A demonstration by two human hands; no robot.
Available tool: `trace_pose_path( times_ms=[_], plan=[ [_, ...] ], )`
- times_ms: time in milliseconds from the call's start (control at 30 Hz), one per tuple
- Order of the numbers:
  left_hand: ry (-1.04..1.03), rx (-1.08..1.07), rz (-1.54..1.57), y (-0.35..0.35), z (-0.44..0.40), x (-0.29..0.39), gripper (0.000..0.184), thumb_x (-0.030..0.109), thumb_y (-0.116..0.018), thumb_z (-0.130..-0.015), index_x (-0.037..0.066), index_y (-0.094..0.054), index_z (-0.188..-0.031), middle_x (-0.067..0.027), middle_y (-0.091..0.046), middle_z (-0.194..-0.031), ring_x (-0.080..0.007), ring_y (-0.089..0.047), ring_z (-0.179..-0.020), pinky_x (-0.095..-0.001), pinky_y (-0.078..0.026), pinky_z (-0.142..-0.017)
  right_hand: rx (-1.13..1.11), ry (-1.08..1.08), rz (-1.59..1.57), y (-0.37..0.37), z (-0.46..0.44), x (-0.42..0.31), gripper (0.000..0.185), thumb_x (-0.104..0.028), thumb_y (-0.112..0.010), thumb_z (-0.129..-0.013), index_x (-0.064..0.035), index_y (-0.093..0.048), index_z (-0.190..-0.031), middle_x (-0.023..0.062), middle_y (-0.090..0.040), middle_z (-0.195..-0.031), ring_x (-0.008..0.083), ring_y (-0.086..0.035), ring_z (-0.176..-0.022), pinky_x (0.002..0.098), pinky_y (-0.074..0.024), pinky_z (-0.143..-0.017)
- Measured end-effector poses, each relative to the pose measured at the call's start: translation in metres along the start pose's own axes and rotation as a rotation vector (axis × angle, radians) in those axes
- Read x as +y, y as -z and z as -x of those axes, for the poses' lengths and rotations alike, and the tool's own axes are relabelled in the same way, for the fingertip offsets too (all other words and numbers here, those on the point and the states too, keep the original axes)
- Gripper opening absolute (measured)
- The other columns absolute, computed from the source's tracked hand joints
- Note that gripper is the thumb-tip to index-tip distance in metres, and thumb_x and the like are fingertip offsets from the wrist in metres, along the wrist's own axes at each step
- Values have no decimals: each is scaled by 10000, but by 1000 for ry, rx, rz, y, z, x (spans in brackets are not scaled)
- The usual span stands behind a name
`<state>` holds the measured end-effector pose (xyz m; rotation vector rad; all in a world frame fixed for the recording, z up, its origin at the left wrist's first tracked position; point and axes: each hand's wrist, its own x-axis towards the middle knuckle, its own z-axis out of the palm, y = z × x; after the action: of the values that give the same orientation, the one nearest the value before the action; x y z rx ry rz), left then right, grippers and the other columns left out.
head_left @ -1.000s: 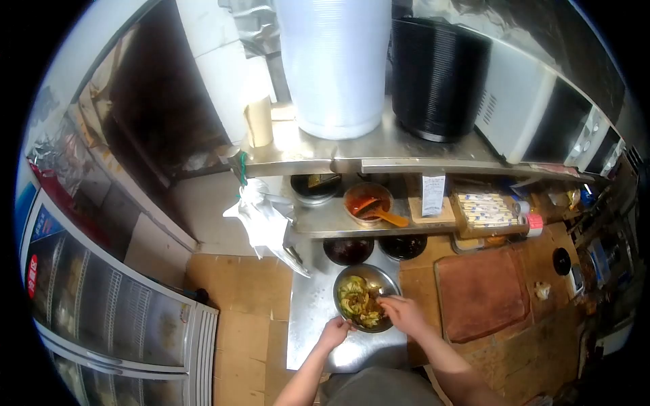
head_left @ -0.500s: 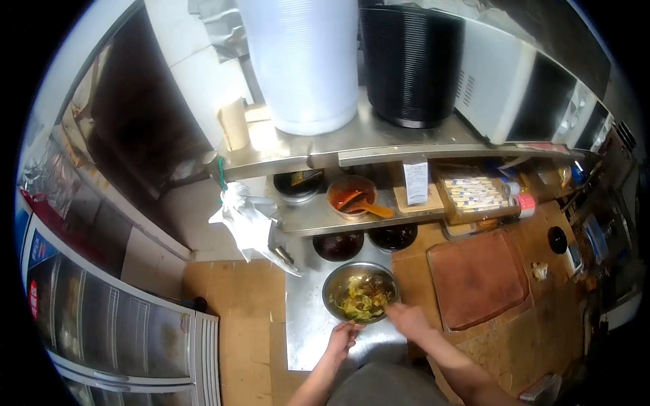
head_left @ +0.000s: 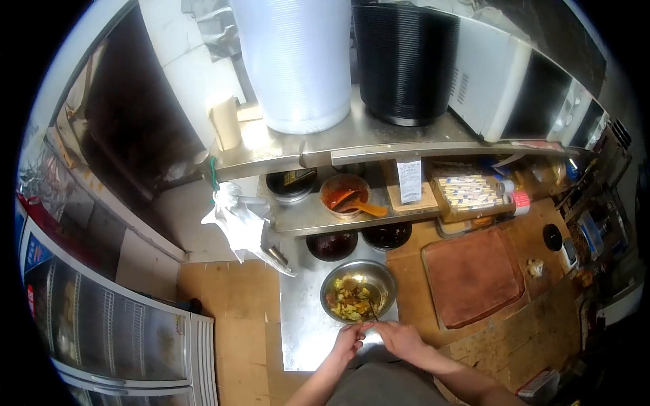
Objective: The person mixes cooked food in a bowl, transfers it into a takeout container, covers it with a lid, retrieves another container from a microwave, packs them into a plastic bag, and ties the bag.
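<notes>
A metal mixing bowl (head_left: 325,298) stands on the steel worktop, with chopped yellow-green vegetables (head_left: 351,301) in a brownish dressing inside. Closed fingers of my left hand (head_left: 347,340) are at the bowl's near rim, gripping it. My right hand (head_left: 402,340) is closed at the near right rim, right beside the left. From it a thin dark utensil (head_left: 373,310) reaches into the vegetables; its far end is buried, so its kind is unclear.
Two dark bowls (head_left: 332,245) sit behind the mixing bowl. On the low shelf is a tub of red sauce (head_left: 336,186) with an orange-handled ladle (head_left: 371,208). A reddish-brown board (head_left: 474,277) lies right. White bag (head_left: 237,220) hangs left; stacked containers (head_left: 294,68) and microwave (head_left: 491,81) stand above.
My right hand has moved left and toward me, from the bowl's right side to beside my left hand. The vegetables have shifted toward the bowl's left. The view has shifted slightly.
</notes>
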<state>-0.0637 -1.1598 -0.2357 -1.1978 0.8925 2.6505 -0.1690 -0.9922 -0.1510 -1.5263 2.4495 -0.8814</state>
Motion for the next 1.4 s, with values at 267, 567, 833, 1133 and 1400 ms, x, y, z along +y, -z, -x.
trace_pose_path(
  times_ms=[267,567,833,1133,1400],
  plan=[
    [-45,111,-407,24,3,-7,212,217,-524,-1041,21,-604,-1040,-65,-751,-1063,-56,-401,-598,-200,-326,-461,117,-141,-190,-34,-28,51,196,-154,-629,-943,-15,-727,-1041,201,-713,-954,387,-689,-849,448,-557,-759],
    [-201,265,-801,42,10,-1,276,206,-550,-1012,18,-750,-1039,-49,-777,-972,-115,-598,-780,-268,-477,-756,254,-85,-265,-19,-45,54,198,-141,-630,-949,-11,-721,-1069,170,-719,-995,354,-701,-853,393,-555,-736],
    [-371,209,-1018,39,19,30,290,221,-547,-1006,33,-767,-1023,-108,-769,-950,-157,-662,-927,-313,-493,-871,109,-241,-435,-1,-61,40,217,-172,-625,-956,-49,-726,-1104,177,-723,-1015,354,-703,-899,408,-563,-794],
    [-409,140,-700,38,3,40,289,173,-523,-1009,-48,-709,-998,-74,-729,-846,-176,-644,-759,-310,-507,-735,-91,134,-188,3,-45,31,232,-204,-611,-964,-79,-724,-1123,121,-723,-1121,323,-707,-934,416,-569,-816],
    [-141,114,-251,48,-4,18,208,198,-524,-1039,37,-649,-996,-73,-722,-914,-60,-449,-581,-213,-300,-438,104,-72,86,16,-26,47,213,-223,-624,-952,-78,-740,-1057,127,-725,-973,329,-701,-839,417,-575,-706]
  ],
)
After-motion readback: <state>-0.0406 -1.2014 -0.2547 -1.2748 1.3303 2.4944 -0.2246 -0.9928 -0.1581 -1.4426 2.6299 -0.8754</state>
